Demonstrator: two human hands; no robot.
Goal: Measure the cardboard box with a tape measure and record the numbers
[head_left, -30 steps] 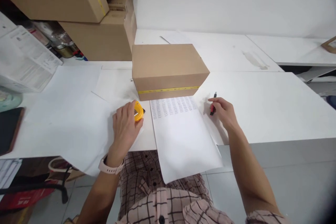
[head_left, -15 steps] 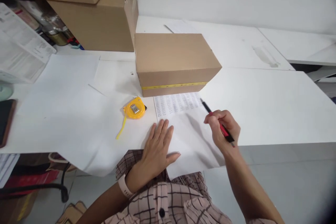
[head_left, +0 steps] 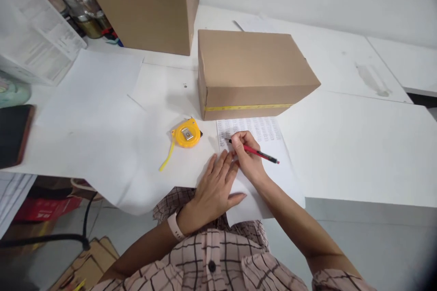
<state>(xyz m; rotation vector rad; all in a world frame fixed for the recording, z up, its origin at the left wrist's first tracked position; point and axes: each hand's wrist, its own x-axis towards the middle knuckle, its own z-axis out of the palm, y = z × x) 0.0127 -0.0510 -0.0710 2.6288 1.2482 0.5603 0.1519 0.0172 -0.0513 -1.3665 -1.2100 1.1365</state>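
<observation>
My right hand grips a red and black pen, its tip touching the left edge of a printed sheet of small figures. My left hand lies flat, fingers spread, on the sheet's lower left part, holding nothing. A yellow tape measure rests on the table left of the sheet, a short length of yellow tape trailing from it. Just behind the sheet stands a closed cardboard box with a yellow tape line along its front face.
Large stacked cardboard boxes fill the back left. Loose white papers cover the white table's left side, some overhanging the front edge. A dark phone lies at far left, printed leaflets behind it.
My left hand let go of the tape measure and came to rest flat on the sheet. My right hand carried the pen from the sheet's right side to its left edge.
</observation>
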